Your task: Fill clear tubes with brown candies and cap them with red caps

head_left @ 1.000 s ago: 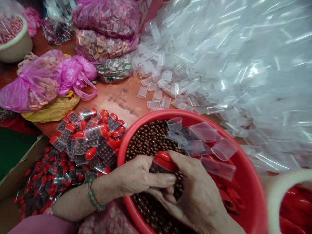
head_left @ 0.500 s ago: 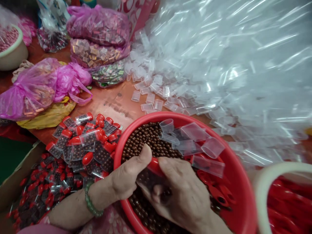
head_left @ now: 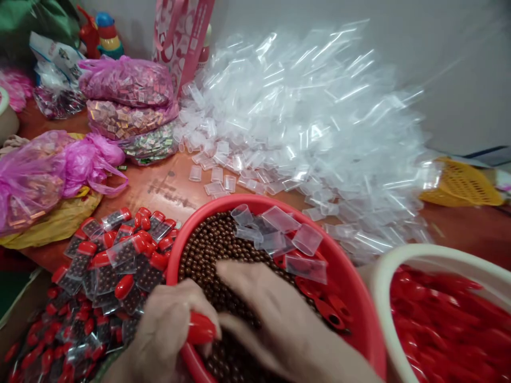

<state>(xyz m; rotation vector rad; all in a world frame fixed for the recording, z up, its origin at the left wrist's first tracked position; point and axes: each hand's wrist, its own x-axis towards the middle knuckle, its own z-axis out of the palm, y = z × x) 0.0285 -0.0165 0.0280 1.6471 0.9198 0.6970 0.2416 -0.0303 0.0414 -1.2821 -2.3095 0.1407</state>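
Note:
My left hand (head_left: 167, 324) is closed around a small clear case with a red cap (head_left: 200, 328), at the left rim of a red basin (head_left: 361, 276). Only the cap shows; the fingers hide the case body. Blurred by motion, my right hand (head_left: 275, 314) is spread above the brown round beads (head_left: 207, 234) in the basin, and I see nothing in it. Clear empty sleeves (head_left: 281, 219) and red plastic caps (head_left: 331, 308) lie on the basin's right side. Left of the basin is a heap of bead-filled, red-capped cases (head_left: 131, 250).
A large pile of clear sleeves (head_left: 303, 122) spreads behind the basin. On the right stands a cream tub (head_left: 377, 298) of red caps, with a yellow basket (head_left: 459, 183) behind it. Pink plastic bags (head_left: 123, 80) of small pieces are stacked at the back left.
My hands have come apart: the left has moved left and down with the capped case, and the right has let go of it. The camera view has shifted to the right.

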